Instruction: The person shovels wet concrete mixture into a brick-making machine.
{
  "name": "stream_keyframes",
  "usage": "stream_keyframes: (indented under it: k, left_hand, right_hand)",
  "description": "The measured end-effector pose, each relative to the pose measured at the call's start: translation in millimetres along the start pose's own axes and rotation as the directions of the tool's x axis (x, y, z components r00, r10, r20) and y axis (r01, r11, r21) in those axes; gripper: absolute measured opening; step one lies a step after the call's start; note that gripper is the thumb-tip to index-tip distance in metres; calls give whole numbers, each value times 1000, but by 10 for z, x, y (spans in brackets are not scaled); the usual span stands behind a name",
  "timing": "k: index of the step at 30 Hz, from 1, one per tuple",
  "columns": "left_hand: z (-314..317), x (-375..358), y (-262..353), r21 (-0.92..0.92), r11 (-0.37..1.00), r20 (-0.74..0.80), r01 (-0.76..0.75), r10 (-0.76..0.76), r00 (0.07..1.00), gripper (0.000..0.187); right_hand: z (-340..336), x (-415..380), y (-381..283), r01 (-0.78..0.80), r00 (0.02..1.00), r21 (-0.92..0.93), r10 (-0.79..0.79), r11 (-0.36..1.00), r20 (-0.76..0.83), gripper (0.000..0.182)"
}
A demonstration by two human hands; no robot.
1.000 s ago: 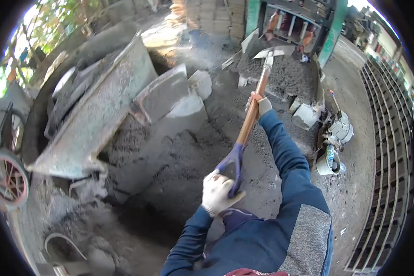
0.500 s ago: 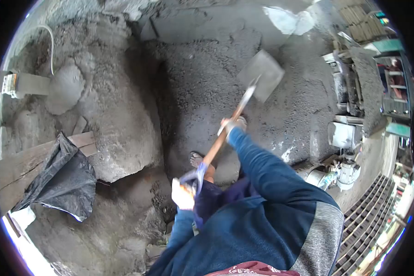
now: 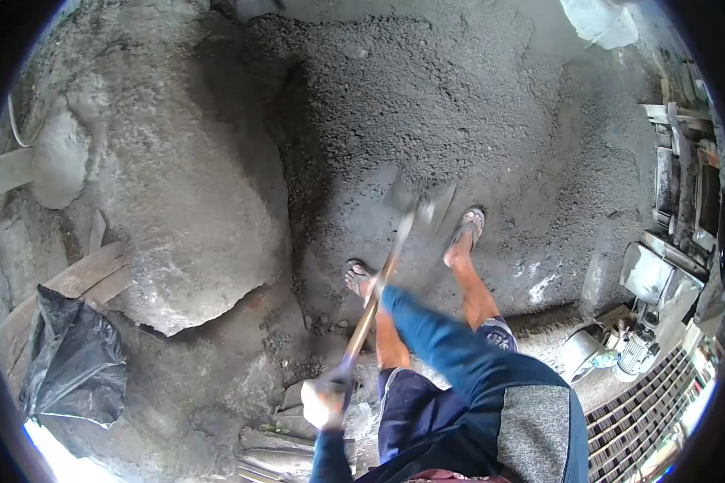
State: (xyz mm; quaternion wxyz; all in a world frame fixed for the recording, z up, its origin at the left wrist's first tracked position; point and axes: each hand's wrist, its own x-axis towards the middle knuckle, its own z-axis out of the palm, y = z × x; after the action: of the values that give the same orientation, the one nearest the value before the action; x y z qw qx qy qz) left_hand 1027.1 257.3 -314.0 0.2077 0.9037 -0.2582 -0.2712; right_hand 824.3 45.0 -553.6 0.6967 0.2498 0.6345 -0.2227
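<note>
A shovel [image 3: 390, 259] with a wooden shaft reaches down between my feet, its flat blade blurred and low over the grey, gritty heap. At the handle's top end, my left hand [image 3: 324, 404], pale and overexposed, is closed around the grip. My right hand [image 3: 376, 292] is wrapped about the middle of the shaft; the blue sleeve covers much of it. The loose grey material [image 3: 411, 105] spreads over the floor just beyond the blade.
A large rough rock-like block [image 3: 193, 193] rises on the left, with a black plastic sheet [image 3: 76, 362] over a wooden plank [image 3: 89, 270]. On the right stand a motor [image 3: 636, 354] and a slatted grate [image 3: 640, 410]. A pale sheet [image 3: 600, 22] lies at the far edge.
The shovel blade has come down and back toward my feet from farther out on the right. Both hands have moved nearer to my body with it, and the view has shifted.
</note>
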Motion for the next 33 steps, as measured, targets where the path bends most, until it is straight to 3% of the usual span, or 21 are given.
stream_keyframes:
  k: [1, 2, 3, 6, 9, 13, 16, 17, 18, 20, 22, 24, 25, 26, 27, 28, 29, 30, 31, 32, 33]
  left_hand:
    - [621, 108, 154, -465, 753, 219, 466, -413, 884, 41]
    - [1053, 127, 523, -535, 685, 224, 494, -448, 865, 42]
    - [1483, 145, 907, -602, 612, 230, 513, -483, 845, 56]
    - [1513, 18, 927, -601, 588, 278, 541, -481, 831, 57]
    - [1372, -182, 729, -553, 659, 233, 510, -465, 854, 59]
    - [1028, -398, 720, -552, 542, 342, 634, -546, 765, 57]
    - [818, -489, 711, -543, 449, 533, 709, -469, 705, 61]
    - [798, -516, 729, -533, 464, 558, 708, -436, 706, 63]
    - [803, -526, 797, -520, 484, 583, 703, -400, 707, 65]
    - [834, -506, 1089, -527, 436, 683, 729, -294, 669, 67]
    - [932, -475, 1725, -533, 455, 700, 713, -237, 674, 65]
    - [806, -640, 2898, -604, 567, 679, 561, -3, 734, 55]
    - [652, -952, 3734, -678, 621, 579, 392, 123, 806, 53]
    - [958, -565, 3893, -768, 613, 475, 186, 350, 807, 50]
    - [622, -989, 4746, -779, 626, 445, 27, 522, 728, 47]
    - [575, -1189, 5388, -844, 535, 372, 20, 559, 741, 46]
    - [599, -1112, 5839, -894, 441, 319, -86, 757, 570, 43]
    - [573, -1251, 6391, -830, 226, 22, -509, 927, 376, 40]
    - [450, -1520, 6970, -618, -93, -279, -780, 954, 107, 35]
    - [280, -2008, 7396, -894, 98, -32, -437, 959, 281, 27]
    - [260, -2272, 7751, -797, -32, -122, -603, 986, 110, 19]
  right_hand:
    - [-252, 1002, -281, -140, 980, -91, 151, 986, 127, 16]
    - [-336, 1248, -903, -83, 989, -126, 98, 989, 115, 10]
    - [-399, 1404, -1191, -12, 995, -120, 23, 993, 95, 8]
    - [-536, 1379, -1216, 76, 996, -80, -72, 994, 55, 9]
    - [-621, 976, -1018, 116, 993, -24, -116, 993, -4, 8]
    - [-891, 92, -947, 239, 971, 108, -237, 965, -28, 6]
    - [-1196, -479, -1101, 312, 947, 245, -320, 918, -5, 18]
    - [-1328, -782, -1277, 248, 957, 291, -280, 924, 74, 21]
    - [-1357, -1166, -1391, 361, 930, 324, -363, 875, -55, 23]
    - [-1334, -2398, -1775, 559, 829, 227, -537, 798, -155, 24]
    - [-1436, -3099, -2244, 617, 772, 361, -627, 700, -105, 27]
    - [-1558, -3581, -2769, 668, 664, 495, -746, 556, -58, 28]
    - [-1574, -4037, -3098, 656, 602, 580, -798, 482, -18, 30]
    - [-1602, -4527, -3407, 640, 505, 660, -863, 393, 25, 25]
    - [-1689, -4801, -3837, 580, 428, 719, -894, 383, 131, 22]
    - [-1745, -5134, -4221, 556, 303, 779, -943, 291, 136, 26]
    - [-1808, -5777, -4476, 527, 323, 820, -945, 225, 52, 23]
    - [-1977, -6023, -4869, 448, 136, 882, -986, 145, 93, 19]
    - [-2171, -6256, -5340, 473, -37, 880, -998, 31, 55, 16]
    - [-2319, -7098, -5040, 536, -157, 809, -970, -240, -184, 15]
    - [-2650, -7179, -5487, 426, -92, 876, -974, -228, -209, 16]
